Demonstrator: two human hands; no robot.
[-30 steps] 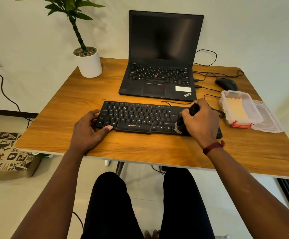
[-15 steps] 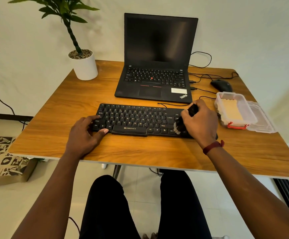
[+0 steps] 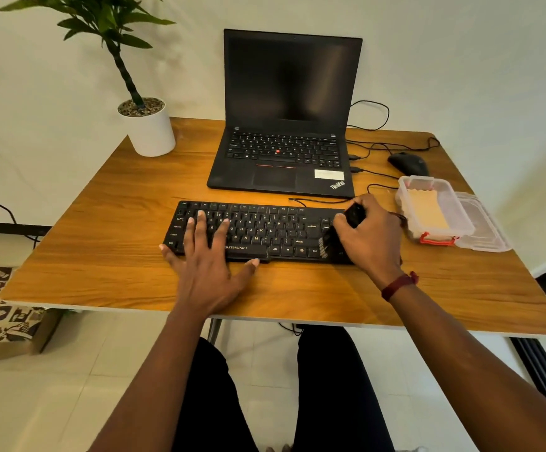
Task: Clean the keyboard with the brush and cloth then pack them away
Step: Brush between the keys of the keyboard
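Wooden desk before us: our left hand lies flat and open, fingers spread over the left keys of the black keyboard. At its right end our right hand grips the brush, bristles on the keys. Further right, the yellow cloth lies in a clear box.

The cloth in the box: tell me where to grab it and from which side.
Take the cloth by its near end, coming straight down from above. It lies flat in the open clear box, whose walls block any sideways reach, and the lid rests to its right. The right hand holds the brush, so free it first.
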